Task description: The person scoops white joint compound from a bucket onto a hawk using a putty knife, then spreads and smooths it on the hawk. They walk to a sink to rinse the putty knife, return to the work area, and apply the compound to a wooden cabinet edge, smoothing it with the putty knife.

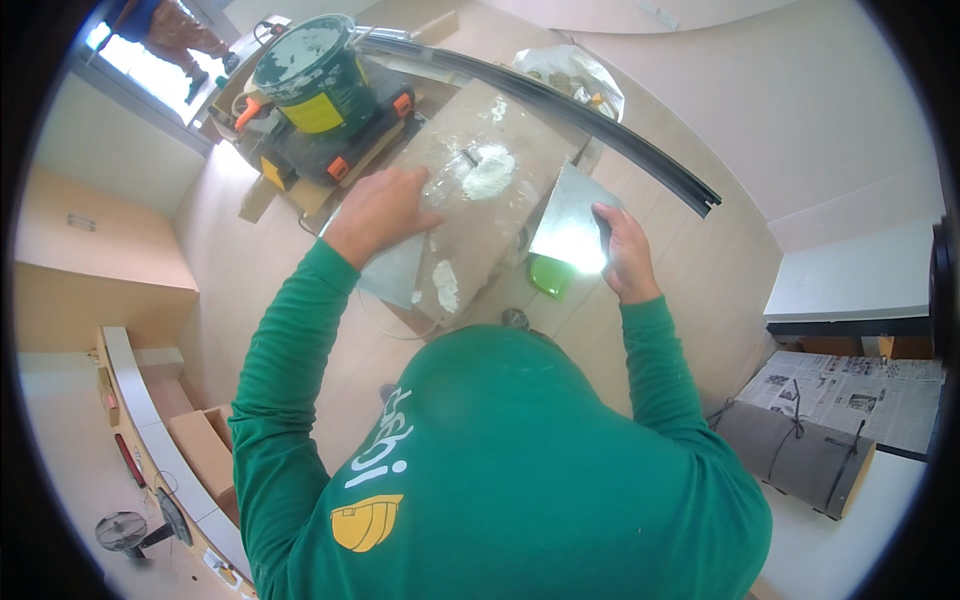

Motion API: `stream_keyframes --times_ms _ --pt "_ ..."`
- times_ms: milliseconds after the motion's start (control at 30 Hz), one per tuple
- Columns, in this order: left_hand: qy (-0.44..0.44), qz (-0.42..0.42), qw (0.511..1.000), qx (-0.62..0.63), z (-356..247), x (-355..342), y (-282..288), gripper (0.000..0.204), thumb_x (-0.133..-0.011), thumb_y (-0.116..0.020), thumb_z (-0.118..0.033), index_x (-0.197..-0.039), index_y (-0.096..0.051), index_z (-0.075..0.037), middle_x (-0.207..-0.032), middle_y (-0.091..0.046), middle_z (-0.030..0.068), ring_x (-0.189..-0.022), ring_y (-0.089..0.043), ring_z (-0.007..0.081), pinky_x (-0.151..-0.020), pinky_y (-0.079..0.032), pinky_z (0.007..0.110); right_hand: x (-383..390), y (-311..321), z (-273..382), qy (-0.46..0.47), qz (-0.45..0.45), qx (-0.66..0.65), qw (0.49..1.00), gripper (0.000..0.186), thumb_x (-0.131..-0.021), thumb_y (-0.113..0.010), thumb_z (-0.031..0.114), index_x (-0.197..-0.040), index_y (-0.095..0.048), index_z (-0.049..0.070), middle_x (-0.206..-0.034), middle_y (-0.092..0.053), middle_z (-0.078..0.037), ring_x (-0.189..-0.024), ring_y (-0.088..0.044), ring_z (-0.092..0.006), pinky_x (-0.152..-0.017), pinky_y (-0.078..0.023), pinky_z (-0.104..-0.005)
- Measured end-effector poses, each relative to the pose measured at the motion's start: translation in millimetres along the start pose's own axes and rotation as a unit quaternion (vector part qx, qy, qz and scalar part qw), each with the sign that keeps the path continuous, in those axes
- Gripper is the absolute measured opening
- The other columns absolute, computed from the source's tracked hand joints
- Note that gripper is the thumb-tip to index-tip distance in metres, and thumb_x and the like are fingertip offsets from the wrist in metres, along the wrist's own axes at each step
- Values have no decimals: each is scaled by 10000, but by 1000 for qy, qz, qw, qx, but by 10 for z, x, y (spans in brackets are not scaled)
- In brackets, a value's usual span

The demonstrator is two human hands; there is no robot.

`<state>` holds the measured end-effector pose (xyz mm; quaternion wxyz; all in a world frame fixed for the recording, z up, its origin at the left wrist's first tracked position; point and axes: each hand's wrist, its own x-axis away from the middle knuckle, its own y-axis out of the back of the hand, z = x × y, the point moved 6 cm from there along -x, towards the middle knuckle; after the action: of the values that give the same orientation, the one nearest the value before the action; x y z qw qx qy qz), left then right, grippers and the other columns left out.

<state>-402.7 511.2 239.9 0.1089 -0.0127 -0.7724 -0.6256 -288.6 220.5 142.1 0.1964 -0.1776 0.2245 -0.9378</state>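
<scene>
Right hand [628, 258] grips blade [568, 212]; left hand [382, 214] apart, hold unclear; apparently preparing far paste [490, 176]; scooping probably needed next.

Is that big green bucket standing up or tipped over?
Standing up: the green bucket has its rim at the top and its base on the black case with orange latches.

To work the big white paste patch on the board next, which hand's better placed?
Right, probably. The right hand holds a flat metal blade beside the board. The left hand looks nearer the paste patch, but I can't tell whether it grips anything.
</scene>
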Motion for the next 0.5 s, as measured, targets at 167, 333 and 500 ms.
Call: stream_keyframes --times_ms 167,333,500 --pt "0 -12 999 -31 -57 -55 -27 456 -839 -747 -401 -1063 -676 -11 -957 -711 221 -962 -683 395 -836 -541 483 -60 109 -90 -12 13 -4 1000 215 -1003 -637 200 -1115 -650 17 -1028 -662 -25 -949 -617 -122 -876 -499 -275" --pt "16 44 998 -40 -79 -127 -58 560 -841 -774 -419 -1215 -636 -26 -1023 -701 254 -1036 -674 412 -892 -525 499 -107 218 -154 -17 18 -16 1000 237 -1008 -628 211 -1135 -636 11 -1040 -674 -45 -926 -645 -139 -848 -537 -296" --pt "16 55 997 -60 -83 -166 -60 548 -840 -775 -424 -1192 -643 -25 -1017 -703 246 -1029 -675 406 -881 -529 493 -161 273 -231 -22 19 -32 999 248 -1011 -628 212 -1146 -629 4 -1044 -682 -59 -907 -666 -154 -826 -561 -305"
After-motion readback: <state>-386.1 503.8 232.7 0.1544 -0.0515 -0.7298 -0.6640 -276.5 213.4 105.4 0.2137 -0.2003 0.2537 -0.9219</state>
